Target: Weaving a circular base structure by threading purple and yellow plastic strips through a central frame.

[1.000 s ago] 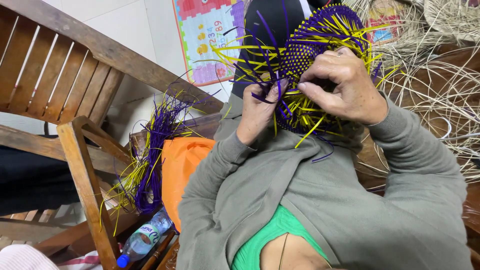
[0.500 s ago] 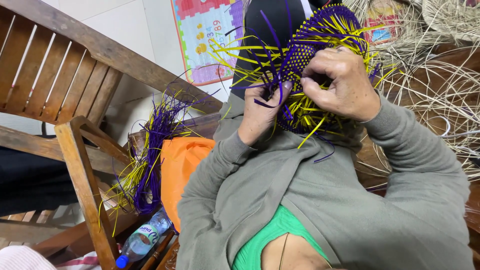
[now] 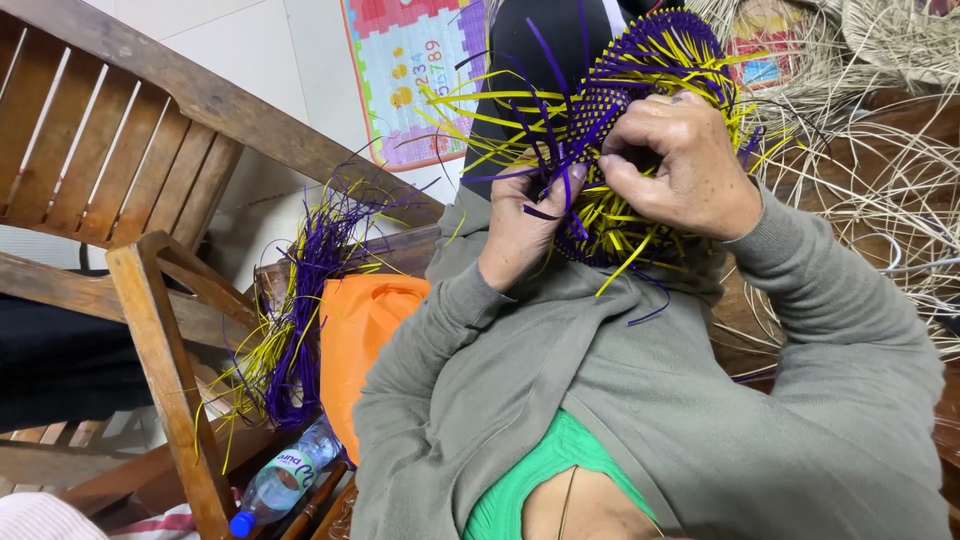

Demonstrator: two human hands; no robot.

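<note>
One purple-and-yellow woven basket point(image 3: 640, 110), our left hand point(image 3: 525, 225) and right hand point(image 3: 680, 165) both pinching its strips; one colourful rectangular poster point(image 3: 415, 70) behind.

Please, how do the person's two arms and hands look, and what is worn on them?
Both arms wear long, loose grey-green knitted sleeves ending at the wrists. The left hand and right hand are bare: no gloves, rings or watch visible.

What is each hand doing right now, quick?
Left hand: fingers pinched shut on a purple strip of the woven piece.
Right hand: fingers curled shut, gripping the woven piece.
</note>
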